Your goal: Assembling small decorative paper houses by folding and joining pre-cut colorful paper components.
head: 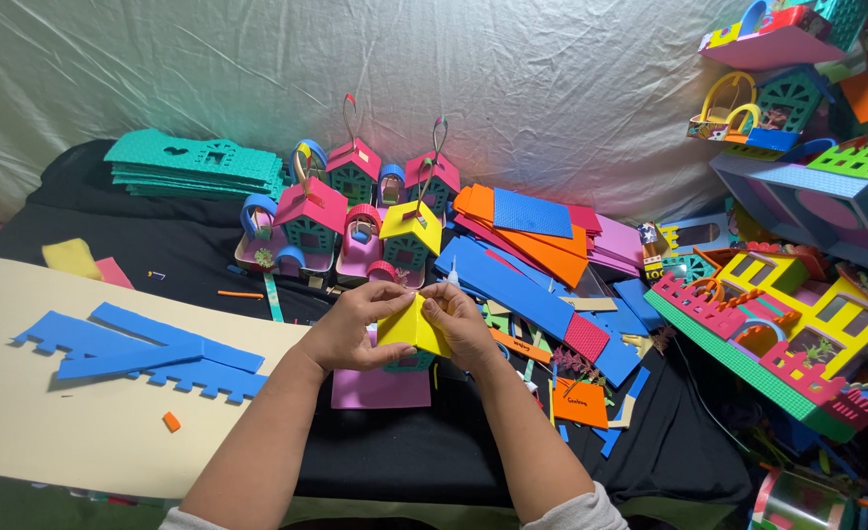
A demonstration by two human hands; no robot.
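My left hand [353,329] and my right hand [465,326] together pinch a folded yellow foam roof [412,328] at its top ridge. The roof sits over a small teal foam house [410,362], mostly hidden beneath it, which stands on a pink foam base [380,389] on the black cloth. Both thumbs and forefingers press the fold from either side.
Finished little foam houses [355,211] with loop handles stand just behind. Blue notched foam strips [149,358] lie on a cream board [51,432] at left. Teal cut-outs [193,162] are stacked at back left. Coloured foam sheets [532,245] and larger foam houses [787,314] crowd the right.
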